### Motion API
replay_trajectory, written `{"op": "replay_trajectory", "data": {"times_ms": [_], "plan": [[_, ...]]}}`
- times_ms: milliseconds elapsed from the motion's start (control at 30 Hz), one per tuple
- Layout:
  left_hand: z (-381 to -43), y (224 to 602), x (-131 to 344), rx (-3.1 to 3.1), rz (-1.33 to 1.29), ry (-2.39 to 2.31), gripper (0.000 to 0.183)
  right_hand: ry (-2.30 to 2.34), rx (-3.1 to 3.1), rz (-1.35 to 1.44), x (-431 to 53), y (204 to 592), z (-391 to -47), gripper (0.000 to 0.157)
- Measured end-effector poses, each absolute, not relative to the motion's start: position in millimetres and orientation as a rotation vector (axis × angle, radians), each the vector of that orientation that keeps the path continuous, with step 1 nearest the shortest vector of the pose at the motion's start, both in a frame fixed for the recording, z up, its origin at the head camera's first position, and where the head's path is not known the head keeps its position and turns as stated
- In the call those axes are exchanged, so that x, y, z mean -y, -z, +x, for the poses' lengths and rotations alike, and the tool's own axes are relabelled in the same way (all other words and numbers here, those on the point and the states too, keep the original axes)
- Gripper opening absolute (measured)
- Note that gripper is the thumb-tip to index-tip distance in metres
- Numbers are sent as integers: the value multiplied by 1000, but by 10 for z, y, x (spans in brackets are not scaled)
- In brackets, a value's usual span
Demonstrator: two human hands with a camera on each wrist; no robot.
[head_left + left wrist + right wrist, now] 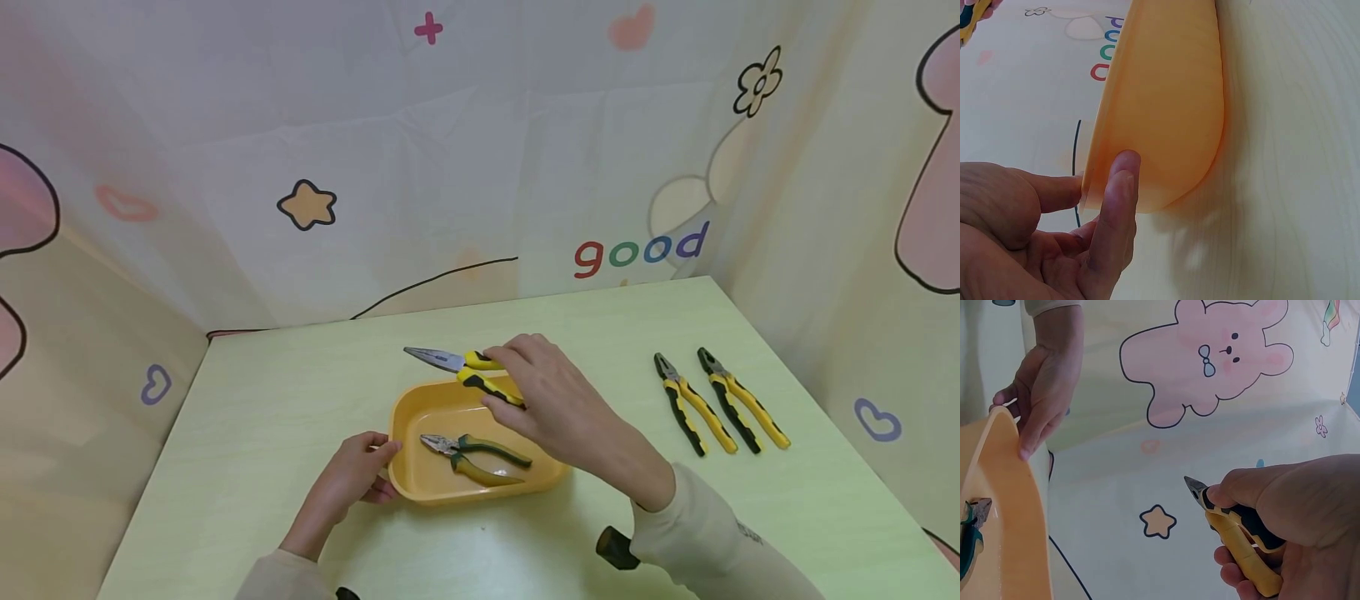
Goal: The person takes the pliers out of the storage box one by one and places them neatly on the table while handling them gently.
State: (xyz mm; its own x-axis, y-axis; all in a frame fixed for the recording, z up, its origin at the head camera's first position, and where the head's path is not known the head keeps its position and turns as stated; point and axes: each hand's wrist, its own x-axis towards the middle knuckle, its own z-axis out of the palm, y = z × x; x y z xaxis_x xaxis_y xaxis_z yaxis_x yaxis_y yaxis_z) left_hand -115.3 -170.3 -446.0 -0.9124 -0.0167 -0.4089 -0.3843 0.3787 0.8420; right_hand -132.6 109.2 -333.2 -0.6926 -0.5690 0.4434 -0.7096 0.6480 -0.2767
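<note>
My right hand (558, 400) grips long-nose pliers (442, 358) by their yellow and black handles, above the far side of a yellow plastic tray (480, 497). Their tapered nose points left. With thumb and fingers, my left hand (352, 475) pinches the tray's left rim; the left wrist view shows the thumb (1060, 192) on one side of the wall and fingers (1116, 206) on the other. Inside the tray lies a pair of combination pliers (480, 458) with green and dull yellow handles, jaws toward the left.
Two more pliers with yellow and black handles, one (693, 404) beside the other (742, 400), lie on the pale table (285, 375) to the right. A patterned curtain (450, 167) closes off the back and sides.
</note>
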Motion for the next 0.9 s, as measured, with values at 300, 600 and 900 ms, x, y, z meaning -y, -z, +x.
{"op": "replay_trajectory", "data": {"times_ms": [300, 600, 900], "plan": [[-1151, 4459, 1701, -2307, -352, -1547, 40, -636, 2554, 965, -1124, 3369, -1340, 43], [-1157, 4468, 1704, -2312, -338, -1554, 42, -655, 2551, 926, -1165, 3392, -1357, 41], [-1156, 4474, 1706, -2313, -343, -1547, 41, -675, 2605, 879, -1198, 3379, -1348, 44]]}}
